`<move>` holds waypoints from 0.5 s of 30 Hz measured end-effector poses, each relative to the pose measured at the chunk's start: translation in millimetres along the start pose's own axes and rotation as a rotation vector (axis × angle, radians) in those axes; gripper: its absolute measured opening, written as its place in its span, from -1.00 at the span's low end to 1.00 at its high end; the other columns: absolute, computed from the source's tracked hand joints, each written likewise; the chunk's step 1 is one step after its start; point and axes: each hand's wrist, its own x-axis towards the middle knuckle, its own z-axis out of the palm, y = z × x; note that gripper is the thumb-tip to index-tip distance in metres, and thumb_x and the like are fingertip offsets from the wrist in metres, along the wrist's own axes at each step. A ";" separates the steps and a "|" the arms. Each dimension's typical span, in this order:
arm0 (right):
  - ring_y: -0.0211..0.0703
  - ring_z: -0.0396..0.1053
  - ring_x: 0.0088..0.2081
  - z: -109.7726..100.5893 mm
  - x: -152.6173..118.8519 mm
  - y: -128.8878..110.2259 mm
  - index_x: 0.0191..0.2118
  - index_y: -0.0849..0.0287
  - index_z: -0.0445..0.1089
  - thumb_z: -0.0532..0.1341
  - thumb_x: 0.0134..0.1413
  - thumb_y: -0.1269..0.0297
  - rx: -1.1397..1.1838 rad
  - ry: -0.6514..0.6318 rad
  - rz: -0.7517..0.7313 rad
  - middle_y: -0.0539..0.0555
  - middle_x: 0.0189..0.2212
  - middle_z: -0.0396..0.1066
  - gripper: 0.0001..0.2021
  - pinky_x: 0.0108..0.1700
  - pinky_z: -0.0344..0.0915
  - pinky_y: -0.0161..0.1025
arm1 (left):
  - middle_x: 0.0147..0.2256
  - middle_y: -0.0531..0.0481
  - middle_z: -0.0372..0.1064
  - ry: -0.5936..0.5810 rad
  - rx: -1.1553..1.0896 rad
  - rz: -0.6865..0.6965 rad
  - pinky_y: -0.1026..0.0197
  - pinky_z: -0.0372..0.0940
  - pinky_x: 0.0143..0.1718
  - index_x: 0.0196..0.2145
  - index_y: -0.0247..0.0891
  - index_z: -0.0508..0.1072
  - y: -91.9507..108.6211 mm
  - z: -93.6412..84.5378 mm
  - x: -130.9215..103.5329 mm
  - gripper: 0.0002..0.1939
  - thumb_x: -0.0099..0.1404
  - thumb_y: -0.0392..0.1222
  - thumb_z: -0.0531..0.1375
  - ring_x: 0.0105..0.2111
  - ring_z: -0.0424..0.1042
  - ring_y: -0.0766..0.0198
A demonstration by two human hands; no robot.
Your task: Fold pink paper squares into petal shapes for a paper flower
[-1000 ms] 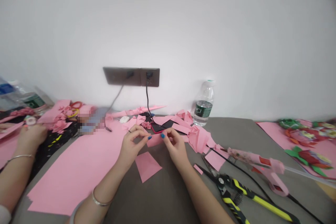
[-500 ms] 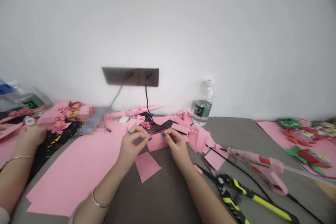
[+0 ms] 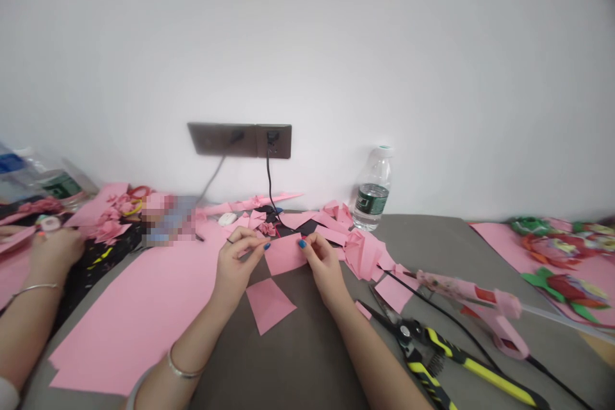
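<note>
Between my two hands a small pink paper piece is stretched out, facing me. My left hand pinches its upper left corner between thumb and forefinger. At the upper right corner, my right hand grips it the same way. Below it, a separate pink paper square lies flat on the grey table. Crumpled and folded pink paper lies just beyond my right hand, and a large pink sheet spreads out left of my left forearm.
At right lie yellow-and-black handled shears and a pink glue gun with its cord. A water bottle stands by the wall. Coloured flowers sit far right. Another person's hand works at far left. A cable hangs from the wall socket.
The pink paper piece has come up between my hands and now shows its full face, covering more of the dark item behind. My left hand has shifted slightly left.
</note>
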 end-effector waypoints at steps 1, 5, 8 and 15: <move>-0.27 0.01 -0.53 0.2 -0.2 -0.2 -0.54 0.11 0.17 0.27 0.02 -0.05 -0.007 -0.007 -0.002 -0.10 -0.60 0.05 -0.60 -0.49 0.02 -0.32 | -0.40 0.00 0.30 0.003 0.011 0.011 0.27 0.30 -0.39 -0.36 -0.17 0.62 0.6 -0.1 0.0 -0.87 0.25 -0.15 0.26 -0.39 0.32 0.28; -0.26 0.05 -0.52 -0.7 -1.0 -0.5 -0.56 0.13 0.23 0.28 0.01 -0.04 0.010 -0.007 -0.003 -0.08 -0.61 0.11 -0.62 -0.46 0.04 -0.30 | -0.41 0.03 0.30 -0.012 0.057 0.081 0.24 0.30 -0.35 -0.37 -0.16 0.62 3.4 0.2 -0.1 -0.90 0.24 -0.21 0.27 -0.40 0.33 0.29; -0.21 0.16 -0.48 -2.0 -1.4 -1.4 -0.50 0.13 0.36 0.28 0.03 -0.01 0.026 -0.034 0.004 -0.04 -0.56 0.25 -0.69 -0.40 0.13 -0.28 | -0.43 0.04 0.29 -0.046 0.081 0.111 0.23 0.30 -0.34 -0.42 -0.17 0.59 4.2 1.4 0.1 -0.91 0.23 -0.25 0.27 -0.41 0.34 0.29; -0.20 0.21 -0.47 -2.6 -2.8 -0.6 -0.49 0.13 0.41 0.31 0.02 0.02 0.046 -0.074 -0.016 -0.03 -0.56 0.30 -0.71 -0.38 0.17 -0.27 | -0.34 -0.02 0.30 -0.229 0.092 0.125 0.15 0.29 -0.18 -0.37 -0.20 0.52 2.5 3.0 -1.2 -0.90 0.28 -0.24 0.20 -0.27 0.38 0.20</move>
